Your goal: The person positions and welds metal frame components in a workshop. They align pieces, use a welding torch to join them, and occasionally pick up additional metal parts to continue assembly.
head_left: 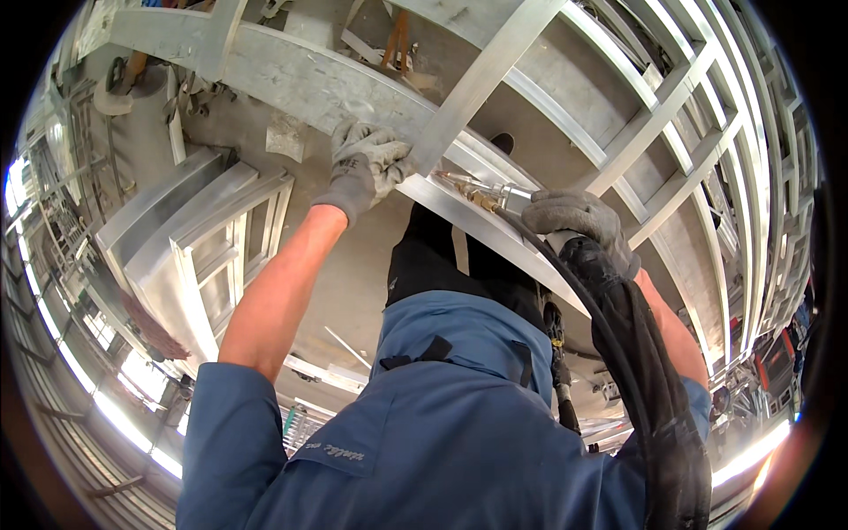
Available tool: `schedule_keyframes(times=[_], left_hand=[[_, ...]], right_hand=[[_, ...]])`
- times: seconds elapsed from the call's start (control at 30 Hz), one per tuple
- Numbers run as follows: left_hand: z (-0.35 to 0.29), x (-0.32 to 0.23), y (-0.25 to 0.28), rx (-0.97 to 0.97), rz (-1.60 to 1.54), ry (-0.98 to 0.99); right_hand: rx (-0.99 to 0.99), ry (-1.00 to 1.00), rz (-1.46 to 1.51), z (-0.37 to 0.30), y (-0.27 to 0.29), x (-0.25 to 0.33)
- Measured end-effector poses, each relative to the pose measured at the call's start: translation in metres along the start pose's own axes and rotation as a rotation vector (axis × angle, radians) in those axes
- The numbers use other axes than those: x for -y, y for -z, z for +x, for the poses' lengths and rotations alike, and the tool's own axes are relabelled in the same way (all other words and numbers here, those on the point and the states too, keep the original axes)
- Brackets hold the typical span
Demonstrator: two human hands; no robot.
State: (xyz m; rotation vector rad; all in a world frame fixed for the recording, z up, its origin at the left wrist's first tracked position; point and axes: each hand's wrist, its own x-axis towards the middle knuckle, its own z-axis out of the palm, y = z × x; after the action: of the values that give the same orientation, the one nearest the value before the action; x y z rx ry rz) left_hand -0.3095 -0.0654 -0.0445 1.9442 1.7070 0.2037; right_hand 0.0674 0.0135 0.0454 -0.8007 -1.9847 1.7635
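Observation:
My right hand [579, 221], in a grey work glove, wraps around a welding torch [495, 193] with a metal neck. The torch's tip points left at a corner joint of a silvery metal frame [495, 234]. A thick black cable in a dark sleeve [632, 353] runs from the torch down along my right forearm. My left hand [367, 163], also gloved in grey, has its fingers curled over the frame's edge beside that joint, just left of the torch tip. The underside of its grip is hidden. No arc or spark shows.
Long metal beams [300, 71] cross the top, and a large lattice of metal bars [671, 115] fills the right. Box-shaped metal frames [177, 238] stand on the concrete floor at left. A black hose [556, 353] hangs near my right leg. Scraps lie beyond the beams.

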Motion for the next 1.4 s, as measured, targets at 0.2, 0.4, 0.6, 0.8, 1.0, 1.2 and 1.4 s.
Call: schedule_keyframes(times=[0.2,0.4,0.6,0.8,1.0,1.2,1.4], left_hand=[[0.005,-0.008,0.011,0.041,0.036,0.006],[0.007,-0.011,0.015,0.048,0.071,0.0],[0.002,-0.001,0.001,-0.01,0.024,-0.011],[0.001,-0.003,-0.001,0.056,-0.12,0.117],[0.008,-0.015,0.016,0.033,0.06,-0.006],[0.009,-0.014,0.021,0.154,0.047,0.044],[0.007,-0.011,0.017,0.12,0.043,0.031]], right_hand=[[-0.005,-0.029,-0.013,0.003,0.0,0.0],[0.0,-0.006,0.016,0.008,0.001,-0.003],[-0.005,-0.018,0.038,0.007,-0.002,-0.008],[-0.002,-0.041,0.009,0.007,-0.002,-0.005],[-0.028,-0.028,0.013,0.007,-0.003,-0.003],[-0.043,0.005,0.036,0.01,-0.005,0.003],[-0.033,0.03,0.014,0.011,-0.004,0.008]])
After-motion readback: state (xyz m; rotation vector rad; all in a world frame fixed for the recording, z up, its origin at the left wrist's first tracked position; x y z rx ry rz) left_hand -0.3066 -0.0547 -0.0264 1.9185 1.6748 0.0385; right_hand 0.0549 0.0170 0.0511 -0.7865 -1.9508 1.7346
